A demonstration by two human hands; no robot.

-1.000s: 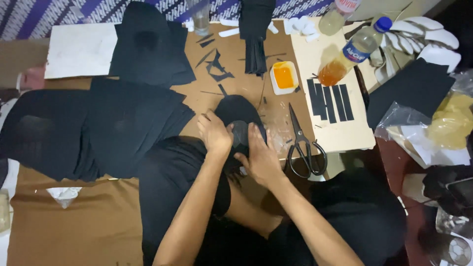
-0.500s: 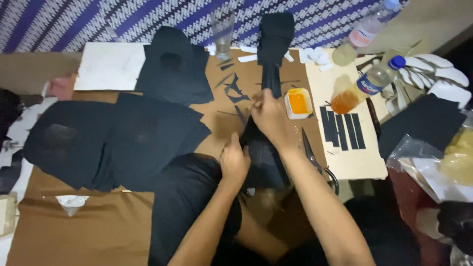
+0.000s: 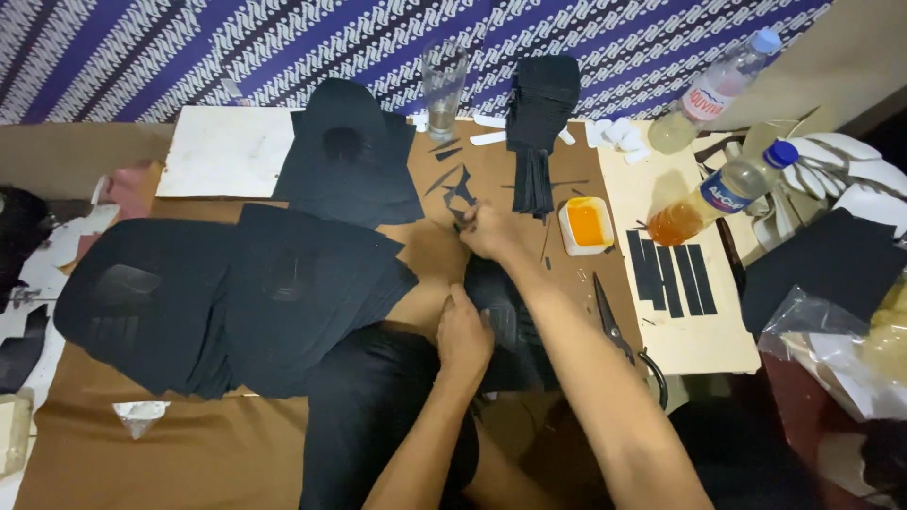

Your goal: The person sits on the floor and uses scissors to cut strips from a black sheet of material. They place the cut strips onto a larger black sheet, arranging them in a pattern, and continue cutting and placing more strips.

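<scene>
My left hand (image 3: 463, 332) rests near the board's front edge and grips the edge of a black folded piece (image 3: 515, 326) lying in front of me. My right hand (image 3: 487, 231) reaches forward over the brown board (image 3: 425, 250). Its fingertips are pinched together on a small black scrap (image 3: 460, 194) among several cut scraps. A small white tub of orange glue (image 3: 586, 225) sits just right of this hand. Scissors (image 3: 619, 335) lie on the board beside my right forearm.
Stacks of black sheets (image 3: 283, 293) (image 3: 350, 161) cover the left and back of the board. Black strips (image 3: 671, 279) lie on a pale card. Two plastic bottles (image 3: 718, 194) (image 3: 713, 90), a drinking glass (image 3: 442, 85), a hanging black bundle (image 3: 539, 113) and a white sheet (image 3: 222, 151) stand around.
My right hand left the black piece by my left hand and moved forward to the scraps. The left hand stayed on the piece. The view tilted up towards the patterned cloth.
</scene>
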